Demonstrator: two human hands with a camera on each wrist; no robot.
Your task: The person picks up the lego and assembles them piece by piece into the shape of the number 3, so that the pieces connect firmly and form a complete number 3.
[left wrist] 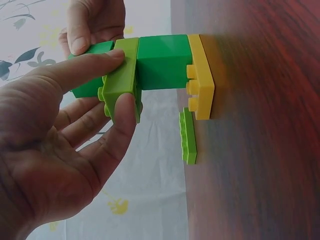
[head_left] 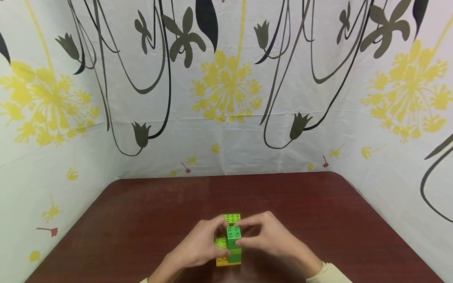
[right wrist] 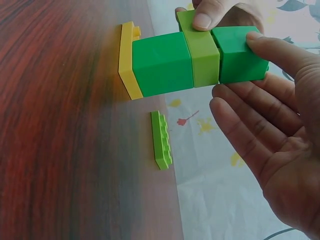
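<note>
A small tower of toy building bricks stands on the table: a yellow plate (head_left: 223,264) at the bottom, a tall green brick (left wrist: 165,62) on it, then a lime brick (right wrist: 202,60) that juts out to the left. On top is another green brick (head_left: 233,236); a thin dark line shows between it and the lime one. My left hand (head_left: 199,243) pinches the lime brick between thumb and fingers. With thumb and fingertips, my right hand (head_left: 270,237) grips the upper green brick from the right side.
Behind the tower, a flat lime studded plate (head_left: 232,217) lies on the dark red-brown tabletop (head_left: 170,200). A white cloth (head_left: 226,157) printed with yellow and grey flowers hangs around the table's back and sides.
</note>
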